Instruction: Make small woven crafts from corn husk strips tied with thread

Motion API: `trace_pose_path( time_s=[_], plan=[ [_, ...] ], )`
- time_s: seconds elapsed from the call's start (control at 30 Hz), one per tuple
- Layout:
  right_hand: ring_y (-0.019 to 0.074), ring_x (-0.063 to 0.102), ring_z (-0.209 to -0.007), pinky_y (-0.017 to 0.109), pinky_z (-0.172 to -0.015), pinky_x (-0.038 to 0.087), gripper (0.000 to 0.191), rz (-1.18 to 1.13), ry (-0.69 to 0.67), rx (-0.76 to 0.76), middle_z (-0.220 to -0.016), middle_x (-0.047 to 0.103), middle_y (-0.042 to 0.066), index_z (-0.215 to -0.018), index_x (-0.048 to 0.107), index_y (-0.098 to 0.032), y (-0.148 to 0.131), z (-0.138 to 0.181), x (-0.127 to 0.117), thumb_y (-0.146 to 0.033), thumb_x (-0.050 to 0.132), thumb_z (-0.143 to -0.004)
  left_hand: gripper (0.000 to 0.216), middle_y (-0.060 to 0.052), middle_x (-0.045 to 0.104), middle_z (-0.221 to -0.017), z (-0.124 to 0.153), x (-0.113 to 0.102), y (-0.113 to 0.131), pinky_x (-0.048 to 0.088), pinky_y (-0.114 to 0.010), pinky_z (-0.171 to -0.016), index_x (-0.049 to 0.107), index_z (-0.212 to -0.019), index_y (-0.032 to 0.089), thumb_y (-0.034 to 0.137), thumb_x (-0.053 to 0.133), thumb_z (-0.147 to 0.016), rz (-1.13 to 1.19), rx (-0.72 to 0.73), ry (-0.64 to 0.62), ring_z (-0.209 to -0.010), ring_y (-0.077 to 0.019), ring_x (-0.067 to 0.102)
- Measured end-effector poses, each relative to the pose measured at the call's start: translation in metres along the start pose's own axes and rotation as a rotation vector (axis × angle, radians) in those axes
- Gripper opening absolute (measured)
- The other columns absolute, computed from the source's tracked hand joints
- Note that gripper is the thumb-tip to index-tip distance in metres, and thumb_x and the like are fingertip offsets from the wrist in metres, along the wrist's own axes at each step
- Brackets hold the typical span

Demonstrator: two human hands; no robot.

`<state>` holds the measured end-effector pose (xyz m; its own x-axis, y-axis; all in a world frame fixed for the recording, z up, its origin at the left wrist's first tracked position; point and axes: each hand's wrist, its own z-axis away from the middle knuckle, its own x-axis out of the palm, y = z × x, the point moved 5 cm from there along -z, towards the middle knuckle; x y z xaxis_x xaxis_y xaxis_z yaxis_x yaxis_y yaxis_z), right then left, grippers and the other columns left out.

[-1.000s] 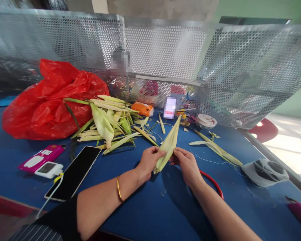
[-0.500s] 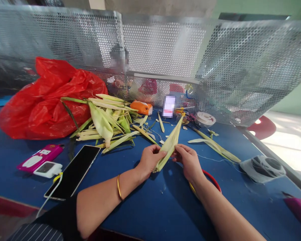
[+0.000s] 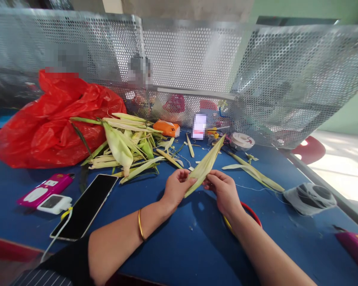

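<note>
Between my hands a pale green corn husk (image 3: pixel 205 167) is held up at a slant above the blue table (image 3: pixel 167 246), its pointed tip away from me. My left hand (image 3: pixel 177 186) pinches its near left edge, thumb on top. On the other side, my right hand (image 3: pixel 222 188) grips the right edge between thumb and fingers; its fingertips are partly hidden behind the husk. Red and yellow scissor-like handles (image 3: pixel 252 214) lie under my right wrist, mostly covered. Farther left is a heap of corn husks (image 3: pixel 119 147), spilling from beside a red plastic bag (image 3: pixel 56 119).
A black phone (image 3: pixel 88 206), a purple power bank (image 3: pixel 46 188) and a white device (image 3: pixel 55 203) lie left. Right are a loose husk strip (image 3: pixel 256 174), a thread spool (image 3: pixel 310 198) and a tape roll (image 3: pixel 242 141). An orange packet (image 3: pixel 167 128) lies before the perforated metal screen (image 3: pixel 191 59).
The husk has turned so its broad face shows more, and its tip has swung slightly right. Both hands keep their hold. The whole view has shifted slightly.
</note>
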<state>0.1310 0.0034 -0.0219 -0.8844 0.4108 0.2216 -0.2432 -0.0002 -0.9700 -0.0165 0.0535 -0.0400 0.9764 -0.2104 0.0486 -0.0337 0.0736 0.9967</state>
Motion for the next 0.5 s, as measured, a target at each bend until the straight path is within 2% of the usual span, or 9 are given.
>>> trace_pose_path(
  time_s=[0.07,0.1,0.17,0.2,0.27,0.4,0.43,0.5],
  plan=[
    [0.0139,0.060,-0.057,0.024,-0.054,0.047,0.018,0.093,0.032,-0.120,-0.060,0.067,0.001,-0.071,0.071,-0.017,-0.004,0.004,0.002,-0.033,0.071,-0.064,0.023,-0.003,0.064,-0.087,0.005,-0.009,0.018,0.045,-0.027,-0.074,0.065,-0.086,0.018,0.025,0.075,-0.067,-0.134,0.255,0.156,-0.082,-0.0159,0.058],
    [0.0146,0.061,-0.058,0.025,-0.056,0.048,0.018,0.133,0.034,-0.162,-0.061,0.068,0.001,-0.072,0.071,-0.018,-0.005,0.006,0.004,-0.034,0.071,-0.066,0.016,-0.003,0.064,-0.090,0.010,-0.011,0.028,0.045,-0.029,-0.078,0.065,-0.084,0.019,0.025,0.073,-0.071,-0.207,0.383,0.196,-0.086,-0.0167,0.058],
    [0.0154,0.061,-0.058,0.027,-0.058,0.049,0.019,0.184,0.008,-0.219,-0.063,0.068,0.001,-0.074,0.071,-0.018,-0.004,0.011,0.009,-0.037,0.069,-0.070,0.008,-0.005,0.063,-0.092,0.020,-0.009,0.046,0.044,-0.032,-0.086,0.065,-0.079,0.020,0.026,0.070,-0.076,-0.293,0.598,0.190,-0.093,-0.0185,0.058],
    [0.0154,0.061,-0.059,0.028,-0.059,0.049,0.018,0.201,-0.010,-0.245,-0.064,0.069,0.001,-0.076,0.071,-0.019,-0.004,0.014,0.011,-0.036,0.069,-0.071,0.008,-0.005,0.064,-0.092,0.024,-0.007,0.051,0.044,-0.033,-0.088,0.066,-0.079,0.020,0.027,0.071,-0.076,-0.304,0.637,0.161,-0.094,-0.0190,0.058],
    [0.0152,0.060,-0.061,0.027,-0.060,0.049,0.015,0.242,-0.049,-0.304,-0.065,0.069,0.000,-0.077,0.071,-0.020,-0.004,0.019,0.016,-0.034,0.068,-0.073,0.021,-0.005,0.065,-0.092,0.025,-0.004,0.052,0.046,-0.032,-0.085,0.066,-0.084,0.020,0.030,0.077,-0.069,-0.257,0.565,0.095,-0.091,-0.0197,0.060],
    [0.0149,0.060,-0.063,0.027,-0.062,0.047,0.012,0.247,-0.152,-0.322,-0.064,0.067,-0.001,-0.075,0.072,-0.020,-0.006,0.025,0.024,-0.030,0.065,-0.075,0.033,0.000,0.063,-0.073,0.015,0.005,0.031,0.046,-0.027,-0.064,0.063,-0.079,0.016,0.041,0.080,-0.065,0.076,0.145,-0.118,-0.066,-0.0141,0.057],
    [0.0146,0.059,-0.062,0.027,-0.062,0.047,0.011,0.209,-0.155,-0.300,-0.063,0.066,-0.001,-0.073,0.071,-0.020,-0.006,0.024,0.024,-0.030,0.066,-0.074,0.035,0.001,0.062,-0.069,0.013,0.007,0.026,0.045,-0.025,-0.060,0.062,-0.076,0.016,0.044,0.079,-0.065,0.160,0.066,-0.144,-0.061,-0.0123,0.055],
    [0.0136,0.058,-0.061,0.026,-0.062,0.047,0.010,0.117,-0.115,-0.255,-0.063,0.065,-0.002,-0.071,0.071,-0.019,-0.006,0.020,0.019,-0.030,0.069,-0.071,0.036,0.002,0.059,-0.064,0.008,0.005,0.021,0.042,-0.023,-0.058,0.062,-0.071,0.015,0.045,0.080,-0.064,0.256,-0.009,-0.116,-0.058,-0.0099,0.052]
  ],
)
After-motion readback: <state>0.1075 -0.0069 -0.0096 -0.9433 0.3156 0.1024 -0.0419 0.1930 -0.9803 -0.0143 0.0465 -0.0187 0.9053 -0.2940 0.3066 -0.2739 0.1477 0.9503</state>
